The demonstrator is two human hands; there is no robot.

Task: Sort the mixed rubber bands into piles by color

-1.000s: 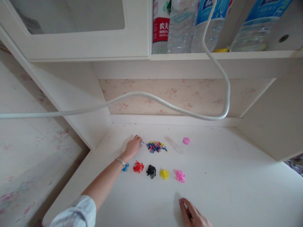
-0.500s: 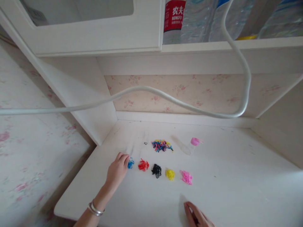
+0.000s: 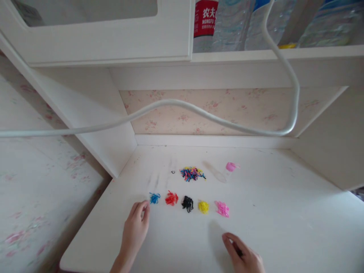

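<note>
On the white desk lie small piles of tiny rubber bands in a row: blue (image 3: pixel 154 198), red (image 3: pixel 171 198), black (image 3: pixel 187 203), yellow (image 3: pixel 203 206) and pink (image 3: pixel 222 209). Behind them sits a mixed-colour pile (image 3: pixel 191 173), with one loose black band (image 3: pixel 173 172) to its left. My left hand (image 3: pixel 135 229) rests on the desk just in front of the blue pile, fingers together and extended, holding nothing. My right hand (image 3: pixel 243 257) lies at the front, below the pink pile, with its fingers curled around something dark I cannot make out.
A clear bottle with a pink cap (image 3: pixel 231 166) lies on its side behind the piles. A white cable (image 3: pixel 182 106) hangs across the view. Water bottles (image 3: pixel 227 24) stand on the shelf above. The desk's left edge (image 3: pixel 93 212) drops off beside my left hand.
My left hand came back from the mixed pile to the blue pile, then drew away toward the front. A loose black band now lies by the mixed pile. The right hand barely moved.
</note>
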